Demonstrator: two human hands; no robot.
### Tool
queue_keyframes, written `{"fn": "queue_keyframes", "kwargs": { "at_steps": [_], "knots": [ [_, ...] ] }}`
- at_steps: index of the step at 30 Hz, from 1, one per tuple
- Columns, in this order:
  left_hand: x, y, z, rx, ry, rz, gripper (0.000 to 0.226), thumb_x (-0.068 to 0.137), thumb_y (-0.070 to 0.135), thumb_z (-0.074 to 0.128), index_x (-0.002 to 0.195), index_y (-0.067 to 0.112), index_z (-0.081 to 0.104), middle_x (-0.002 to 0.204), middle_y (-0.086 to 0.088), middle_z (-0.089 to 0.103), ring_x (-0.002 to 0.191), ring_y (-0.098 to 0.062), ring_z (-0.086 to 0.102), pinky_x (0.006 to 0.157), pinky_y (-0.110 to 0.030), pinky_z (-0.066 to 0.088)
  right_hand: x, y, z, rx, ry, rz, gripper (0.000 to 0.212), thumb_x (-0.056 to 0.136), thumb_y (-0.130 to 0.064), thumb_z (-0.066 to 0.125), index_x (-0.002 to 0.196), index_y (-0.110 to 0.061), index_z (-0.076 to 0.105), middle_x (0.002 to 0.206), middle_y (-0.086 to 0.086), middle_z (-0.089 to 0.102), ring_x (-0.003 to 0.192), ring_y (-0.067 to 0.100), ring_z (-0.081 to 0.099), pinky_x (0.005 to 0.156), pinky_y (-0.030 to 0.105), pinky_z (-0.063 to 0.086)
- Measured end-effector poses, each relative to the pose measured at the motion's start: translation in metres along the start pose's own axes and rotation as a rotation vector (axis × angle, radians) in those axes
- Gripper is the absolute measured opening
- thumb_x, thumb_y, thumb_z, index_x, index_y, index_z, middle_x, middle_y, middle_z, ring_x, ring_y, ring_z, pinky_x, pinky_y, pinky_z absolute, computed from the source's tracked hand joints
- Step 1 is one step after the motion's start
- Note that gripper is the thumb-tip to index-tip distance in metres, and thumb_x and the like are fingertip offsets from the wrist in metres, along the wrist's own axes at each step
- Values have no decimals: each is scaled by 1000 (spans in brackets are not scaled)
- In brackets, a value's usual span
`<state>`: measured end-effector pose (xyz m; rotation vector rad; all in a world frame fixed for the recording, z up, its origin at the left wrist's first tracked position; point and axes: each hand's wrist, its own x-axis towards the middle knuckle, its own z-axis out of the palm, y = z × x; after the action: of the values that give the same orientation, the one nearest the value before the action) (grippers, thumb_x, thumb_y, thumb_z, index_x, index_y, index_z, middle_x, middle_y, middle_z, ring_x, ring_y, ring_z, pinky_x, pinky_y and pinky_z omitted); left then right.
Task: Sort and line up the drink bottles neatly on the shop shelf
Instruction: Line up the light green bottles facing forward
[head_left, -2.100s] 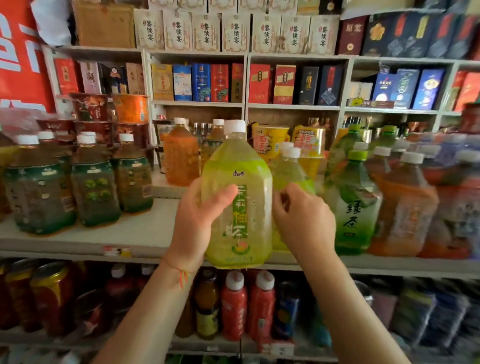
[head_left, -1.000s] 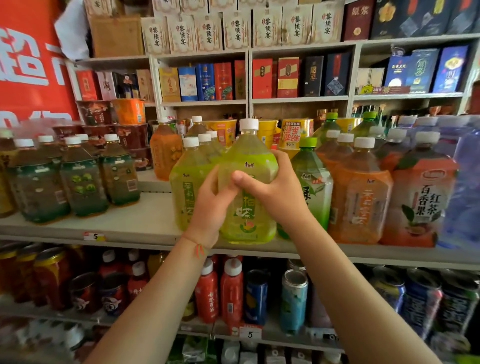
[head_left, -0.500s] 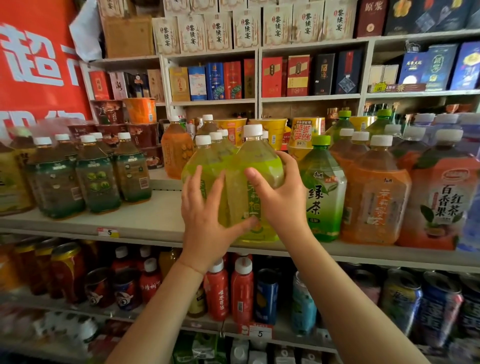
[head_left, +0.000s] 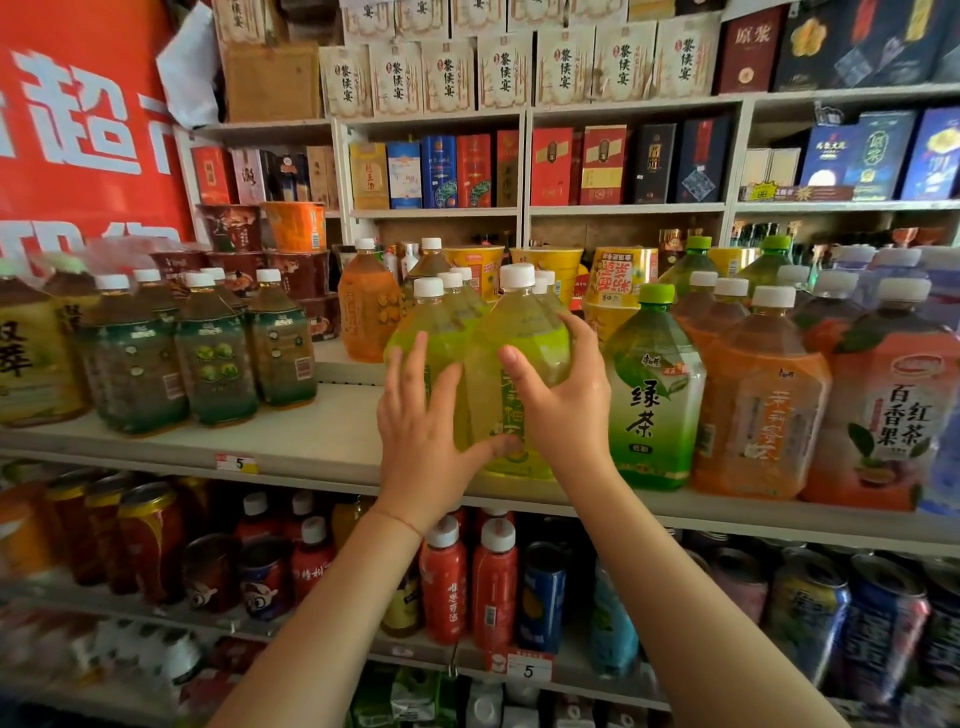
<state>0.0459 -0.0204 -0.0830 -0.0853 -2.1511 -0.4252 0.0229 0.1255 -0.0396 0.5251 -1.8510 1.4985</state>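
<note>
we have the pale yellow-green plastic tea bottle with a white cap (head_left: 519, 364) standing at the front edge of the grey shop shelf (head_left: 322, 441), our right hand (head_left: 563, 400) wrapped around its side, grip pinching it. our left hand (head_left: 421, 431) has fingers spread, thumb touching the bottle's base. the green-capped green tea bottle (head_left: 654, 389) and orange bottles look lined up; the bare gap on the left is still unfilled, we judge.

open shelf strip left of the yellow-green bottles, packed row to the right

the pale shelf board (head_left: 322, 436) lies bare between the dark-green-labelled tea bottles (head_left: 213, 358) and the yellow-green plastic bottles (head_left: 514, 364), wide enough for a hand (both hands already crowd those bottles). rightward, the green-capped green tea bottle (head_left: 652, 395) and orange-labelled bottles (head_left: 758, 410) stand side by side, with yellow noodle tubs (head_left: 618, 286) behind.
</note>
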Motion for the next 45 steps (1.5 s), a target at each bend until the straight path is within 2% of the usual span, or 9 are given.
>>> {"fn": "queue_keyframes", "kwargs": {
  "at_steps": [3,10,15,19,22,30,38,42,45],
  "knots": [
    [1,-2,1,16,39,14,105,71,90,42,147,17,42,166,-13,20,153,-38,14,117,-56,22,1,2,4,6,-13,21,86,75,-69,61,146,-23,42,143,-5,50,130,7,44,105,29,41],
    [-2,1,8,50,34,-11,107,68,86,46,154,24,36,168,-14,12,153,-42,7,116,-59,22,-4,13,8,-124,-22,12,76,91,-56,56,152,-17,32,151,4,41,140,14,36,108,24,32],
    [3,3,6,-93,124,-98,93,79,73,60,155,28,31,166,-12,17,153,-37,14,116,-56,24,-10,20,19,-392,112,-260,56,103,-30,46,150,-2,34,155,22,33,146,34,30,114,51,37],
    [15,-9,-1,-481,86,-379,104,81,48,78,160,28,12,165,-3,21,150,-20,20,119,-46,26,-19,23,25,-647,81,-267,87,93,-56,55,155,-3,25,157,28,25,147,43,24,116,49,26],
    [17,-16,-1,-550,20,-420,117,75,34,87,160,33,6,165,0,22,148,-19,27,113,-37,32,-21,29,25,-738,66,-259,105,84,-66,60,156,-3,16,156,29,24,144,46,26,113,50,31],
    [15,-13,-3,-430,28,-367,108,75,46,84,157,37,15,159,2,36,138,-18,42,96,-28,38,-16,29,24,-728,94,-303,100,84,-54,60,150,12,25,153,33,28,146,47,23,120,51,24],
    [18,-15,-9,-418,-47,-408,107,75,53,82,155,40,13,156,1,37,135,-18,44,99,-31,40,-14,22,25,-657,110,-330,91,85,-42,66,148,12,29,151,33,32,144,47,27,120,52,23],
    [20,-20,-21,-519,-60,-451,72,88,41,74,147,38,35,131,19,54,113,1,54,94,-27,47,-20,9,28,-512,150,-560,58,86,-15,63,137,10,49,146,31,42,142,44,33,120,55,23],
    [17,-38,-35,-471,69,-547,12,95,29,64,106,29,68,91,16,71,85,-2,69,80,-31,58,-24,-1,44,-368,83,-740,24,83,-2,56,105,3,68,117,22,64,118,38,57,110,55,37]
  ]
}}
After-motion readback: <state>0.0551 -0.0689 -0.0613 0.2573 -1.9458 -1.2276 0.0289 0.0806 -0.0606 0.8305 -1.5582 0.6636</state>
